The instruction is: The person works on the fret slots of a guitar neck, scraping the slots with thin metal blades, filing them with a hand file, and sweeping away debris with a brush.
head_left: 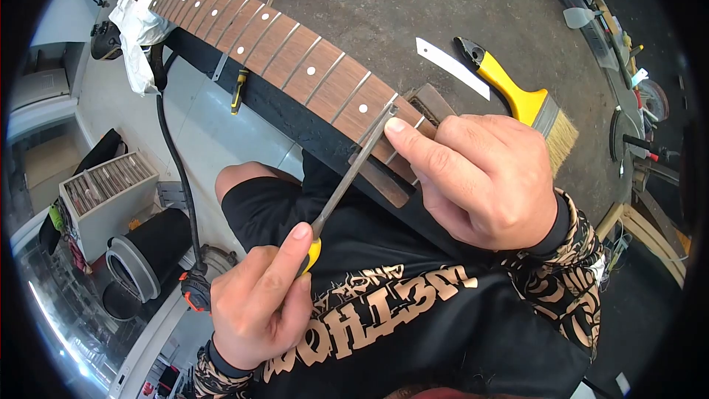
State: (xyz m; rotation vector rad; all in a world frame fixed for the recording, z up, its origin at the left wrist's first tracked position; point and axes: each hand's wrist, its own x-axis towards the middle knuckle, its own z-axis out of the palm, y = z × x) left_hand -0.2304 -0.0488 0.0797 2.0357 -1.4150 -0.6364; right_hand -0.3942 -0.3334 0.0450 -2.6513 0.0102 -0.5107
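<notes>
A guitar neck (281,48) with a brown fretboard, metal frets and white dots runs from the upper left to the middle. My left hand (262,299) is closed round the yellow handle of a slim metal file (346,181), its index finger stretched along the tool. The file's far end lies on a fret near the close end of the neck. My right hand (484,177) has its index fingertip against the file's tip; its other fingers are curled, and what they hold, if anything, is hidden. A wooden block (430,103) sits beside the neck, partly behind the right hand.
A yellow-handled brush (521,100) and a white strip (452,68) lie on the dark workbench (354,0). A small yellow tool (238,92) is at the bench edge. A black hose (173,148) hangs left, near a box (111,196) and a black cylinder (151,251).
</notes>
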